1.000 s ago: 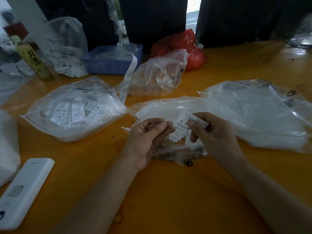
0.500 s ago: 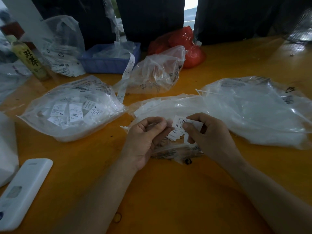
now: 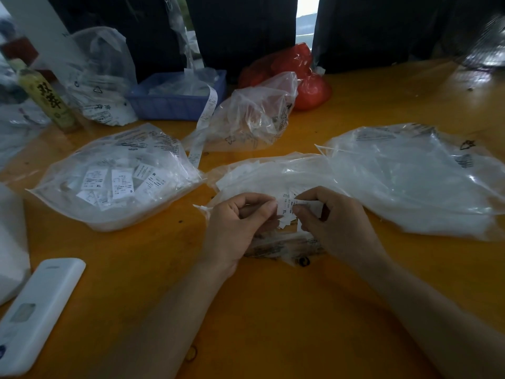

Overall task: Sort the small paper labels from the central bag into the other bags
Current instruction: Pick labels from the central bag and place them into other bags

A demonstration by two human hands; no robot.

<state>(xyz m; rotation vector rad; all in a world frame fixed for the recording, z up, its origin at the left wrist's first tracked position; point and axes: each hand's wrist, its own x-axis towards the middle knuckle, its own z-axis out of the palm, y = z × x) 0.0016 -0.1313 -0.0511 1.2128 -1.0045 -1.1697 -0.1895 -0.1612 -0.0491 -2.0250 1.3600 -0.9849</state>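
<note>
Both hands meet at the centre of the orange wooden worktop (image 3: 273,310), over the mouth of the central clear plastic bag (image 3: 273,173), which lies crumpled with its opening towards the person. The left hand (image 3: 235,228) has its fingers curled inwards, thumb and forefinger pressed together in a grip on the edge of a small white paper label marked XL (image 3: 284,206). The right hand (image 3: 333,225) pinches the other side of the same small bunch of labels, fingertips closed on paper just beside the left thumb. More loose white labels show beneath, at the bag's mouth, between the two hands.

At 9 o'clock from the hands lies a full clear plastic bag of sorted white labels (image 3: 114,176), with labels marked XL, S and W readable through the film. At 3 o'clock lies a large, flatter clear plastic bag (image 3: 410,181), its contents pale and indistinct. At 12 o'clock sits a puffed-up clear bag with printed marks (image 3: 254,116), with a long white paper strip (image 3: 205,119) trailing just beside it from a blue plastic basket (image 3: 169,105). Behind that bag, at 1 o'clock, is a red plastic bag (image 3: 306,75).

At 10 o'clock, far back, stands a yellow-green bottle with black characters (image 3: 46,99), next to another clear bag (image 3: 101,77). At 7 o'clock, near the worktop's edge, lies a white rectangular remote-like device (image 3: 35,310)
</note>
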